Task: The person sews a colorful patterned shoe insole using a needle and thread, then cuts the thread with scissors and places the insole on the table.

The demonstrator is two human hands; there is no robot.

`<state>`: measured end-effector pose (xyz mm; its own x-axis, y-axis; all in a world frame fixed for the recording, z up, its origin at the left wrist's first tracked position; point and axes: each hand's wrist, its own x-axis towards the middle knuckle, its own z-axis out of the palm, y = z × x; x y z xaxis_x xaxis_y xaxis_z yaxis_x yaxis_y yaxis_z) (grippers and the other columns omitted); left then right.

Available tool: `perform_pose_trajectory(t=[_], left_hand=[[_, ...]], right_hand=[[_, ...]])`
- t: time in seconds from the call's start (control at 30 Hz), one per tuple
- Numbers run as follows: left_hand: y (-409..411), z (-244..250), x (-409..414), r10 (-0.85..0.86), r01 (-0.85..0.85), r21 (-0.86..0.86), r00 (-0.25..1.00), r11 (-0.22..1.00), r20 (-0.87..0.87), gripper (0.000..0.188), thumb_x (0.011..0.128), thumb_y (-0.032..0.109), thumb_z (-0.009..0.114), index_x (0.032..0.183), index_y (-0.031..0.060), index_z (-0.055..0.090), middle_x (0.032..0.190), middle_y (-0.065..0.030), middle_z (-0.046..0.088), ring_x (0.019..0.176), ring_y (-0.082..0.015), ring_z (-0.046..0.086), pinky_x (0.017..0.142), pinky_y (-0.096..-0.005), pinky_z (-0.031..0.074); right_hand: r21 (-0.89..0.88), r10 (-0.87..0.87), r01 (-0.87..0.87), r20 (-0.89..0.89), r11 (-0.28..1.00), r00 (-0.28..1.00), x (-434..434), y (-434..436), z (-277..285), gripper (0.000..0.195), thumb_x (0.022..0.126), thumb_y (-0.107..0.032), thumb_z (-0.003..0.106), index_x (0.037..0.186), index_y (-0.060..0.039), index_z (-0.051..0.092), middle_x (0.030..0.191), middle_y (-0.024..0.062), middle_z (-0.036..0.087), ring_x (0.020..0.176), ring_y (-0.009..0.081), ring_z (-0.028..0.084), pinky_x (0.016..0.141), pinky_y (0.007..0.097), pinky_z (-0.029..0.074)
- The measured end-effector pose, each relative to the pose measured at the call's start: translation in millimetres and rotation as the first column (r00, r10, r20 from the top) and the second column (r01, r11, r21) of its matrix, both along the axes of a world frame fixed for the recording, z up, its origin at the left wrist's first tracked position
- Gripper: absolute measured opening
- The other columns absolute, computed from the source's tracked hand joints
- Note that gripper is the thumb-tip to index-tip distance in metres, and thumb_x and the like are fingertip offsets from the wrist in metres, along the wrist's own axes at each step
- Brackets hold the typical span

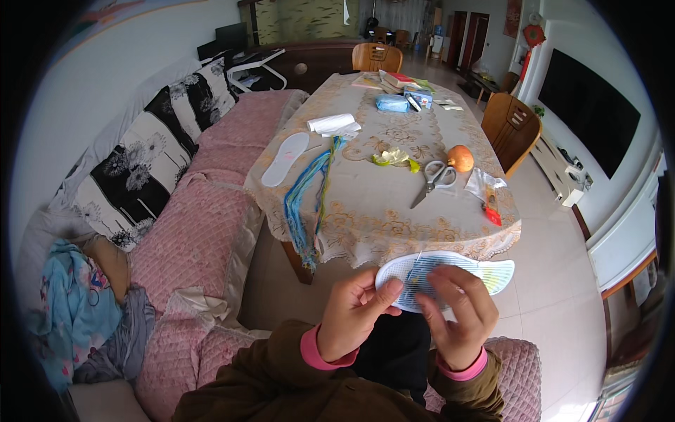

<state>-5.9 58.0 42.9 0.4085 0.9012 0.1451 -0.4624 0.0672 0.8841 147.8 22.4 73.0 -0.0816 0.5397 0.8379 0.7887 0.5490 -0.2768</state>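
Note:
My left hand (358,311) grips the near left end of a white insole (385,274), with its thumb on the upper face. Blue and some yellow-green stitching (493,274) covers much of that face. A thin needle-like piece (418,258) shows near the insole's far edge, with a dark blue thread beside it. Over the middle of the insole is my right hand (461,316), thumb and fingers apart, nothing visible between them. Whether its fingertips touch the surface is unclear. The insole is held up in front of the table's near edge.
On the cloth-covered table (369,190) lie embroidery threads (306,195), another insole (286,158), scissors (434,182), a round fruit (460,158), peelings (393,156), a white roll (331,124) and a red-ended packet (492,208). A pink quilted sofa (184,237) runs along the left.

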Motion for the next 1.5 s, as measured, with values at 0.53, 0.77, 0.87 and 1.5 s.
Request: perform_pose_trajectory(t=[0.53,0.77,0.87,1.5], left_hand=[[-15,-27,25,0.213,-0.24,0.248,0.968,0.938,0.13,0.029,0.093,0.005,0.049,0.118,-0.0076,0.048,0.107,-0.0091,0.057,0.098,-0.0114,0.054,0.086,-0.0243,0.044],[-17,-27,24,0.25,-0.266,0.283,0.964,0.921,0.093,0.025,0.093,0.009,0.049,0.113,-0.0057,0.051,0.096,-0.0061,0.059,0.086,-0.0081,0.053,0.075,-0.0213,0.044],[-16,-28,19,0.332,-0.289,0.33,0.94,0.899,-0.083,0.019,0.093,0.009,0.05,0.106,-0.004,0.054,0.085,-0.0047,0.059,0.076,-0.0067,0.051,0.066,-0.021,0.043],[1,-18,12,0.387,-0.367,0.262,0.921,0.892,-0.027,0.03,0.097,0.021,0.042,0.101,-0.0052,0.054,0.086,-0.0091,0.062,0.072,-0.0125,0.061,0.064,-0.0243,0.052]], right_hand=[[-0.118,-0.145,0.108,-0.384,0.987,0.912,-33,7,-14,0.017,0.064,-0.003,0.073,0.077,-0.0019,0.061,0.087,0.0089,0.053,0.084,0.025,0.051,0.074,0.0333,0.042],[-0.182,-0.133,0.064,-0.399,0.981,0.907,-30,8,-16,0.015,0.066,-0.005,0.07,0.076,-0.0031,0.06,0.085,0.0079,0.052,0.079,0.0233,0.048,0.071,0.0318,0.04],[-0.199,-0.114,0.022,-0.465,0.98,0.878,-31,9,-18,0.014,0.066,-0.005,0.069,0.076,-0.0035,0.06,0.085,0.0079,0.052,0.08,0.0233,0.047,0.071,0.0314,0.039],[-0.028,-0.172,0.169,-0.155,0.985,0.973,-4,29,-6,0.025,0.076,-0.008,0.065,0.1,-0.001,0.059,0.104,0.0142,0.055,0.093,0.0305,0.05,0.079,0.0357,0.04]])
